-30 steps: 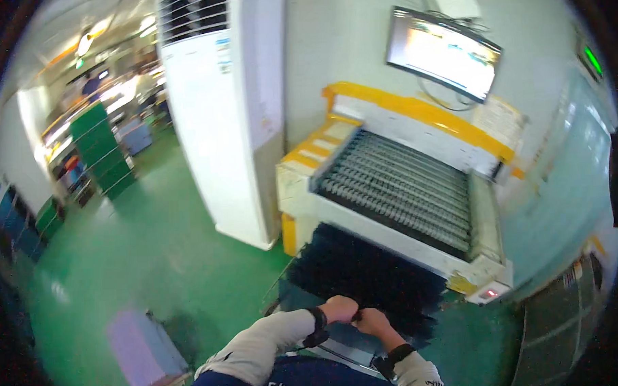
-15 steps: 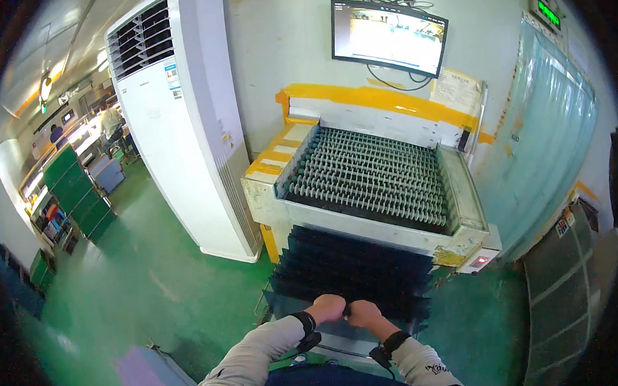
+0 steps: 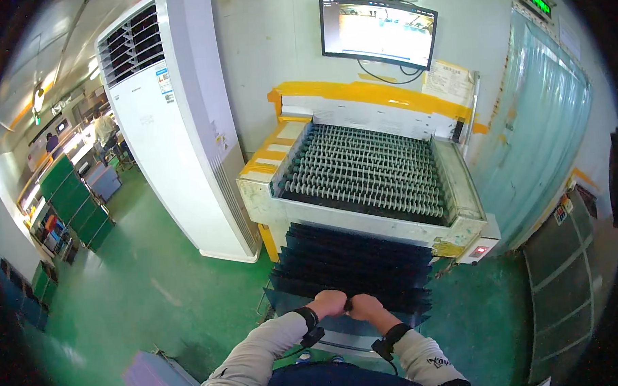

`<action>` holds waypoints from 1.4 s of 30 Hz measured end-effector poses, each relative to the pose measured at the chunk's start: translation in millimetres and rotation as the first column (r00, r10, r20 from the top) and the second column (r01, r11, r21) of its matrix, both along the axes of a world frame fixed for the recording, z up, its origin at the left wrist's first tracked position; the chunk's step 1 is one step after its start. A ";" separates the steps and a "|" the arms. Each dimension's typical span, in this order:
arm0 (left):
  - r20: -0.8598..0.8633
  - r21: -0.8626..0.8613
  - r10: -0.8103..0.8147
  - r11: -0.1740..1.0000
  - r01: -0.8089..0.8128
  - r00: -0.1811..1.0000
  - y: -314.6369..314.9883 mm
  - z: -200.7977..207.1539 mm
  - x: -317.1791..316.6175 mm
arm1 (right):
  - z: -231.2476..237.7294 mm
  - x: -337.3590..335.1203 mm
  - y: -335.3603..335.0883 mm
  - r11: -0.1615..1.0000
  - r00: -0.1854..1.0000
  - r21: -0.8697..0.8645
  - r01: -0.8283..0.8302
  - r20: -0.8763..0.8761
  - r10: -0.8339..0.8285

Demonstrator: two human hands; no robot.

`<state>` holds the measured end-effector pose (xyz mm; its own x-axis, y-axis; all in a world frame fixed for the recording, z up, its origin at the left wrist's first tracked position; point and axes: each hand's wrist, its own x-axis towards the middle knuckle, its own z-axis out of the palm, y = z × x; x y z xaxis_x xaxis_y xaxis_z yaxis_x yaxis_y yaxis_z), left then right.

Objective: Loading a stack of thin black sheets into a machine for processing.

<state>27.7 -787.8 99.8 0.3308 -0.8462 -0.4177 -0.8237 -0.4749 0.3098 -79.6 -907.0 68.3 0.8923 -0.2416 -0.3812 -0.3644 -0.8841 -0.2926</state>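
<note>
My left hand [image 3: 330, 302] and my right hand [image 3: 365, 306] are side by side, both closed, over the near part of a row of dark thin panels [image 3: 352, 263]. A small dark bit shows between the two hands; what it is I cannot make out. The panels stand tilted one behind another in a rack, just in front of a roller conveyor machine [image 3: 364, 219]. A paler, bluish panel [image 3: 292, 301] lies nearest me, below my left hand. Black bands with small dark devices sit on both wrists.
Rows of ridged rollers [image 3: 369, 167] fill the machine's top. A tall white air conditioner [image 3: 164, 130] stands to its left, a plastic strip curtain [image 3: 548, 123] hangs at the right, and a monitor [image 3: 378, 30] is on the wall. Dark framed panels [image 3: 564, 286] lean at the far right.
The view has shifted slightly, so the machine and wall sit a little further left and higher. Both hands stay closed together over the panels, with hardly any visible movement.
</note>
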 end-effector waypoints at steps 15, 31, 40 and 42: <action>-0.075 0.044 -0.010 0.999 0.014 0.997 -0.9 -6.9 5.6 | 3.0 0.6 0.1 0.999 1.000 0.036 -0.020 -0.006 0.021; -0.047 -0.010 -0.049 0.999 0.048 0.998 0.5 -16.2 6.6 | -12.2 0.1 -2.5 0.999 0.999 0.039 -0.031 -0.013 0.032; -0.037 0.014 -0.034 0.999 0.034 0.999 4.7 -3.9 0.8 | -1.4 -2.4 5.6 1.000 0.999 -0.005 0.017 -0.039 -0.017; -0.032 0.002 -0.011 1.000 0.011 0.999 5.4 -0.2 -0.2 | -6.9 -2.0 3.6 1.000 0.999 -0.001 0.014 -0.040 -0.014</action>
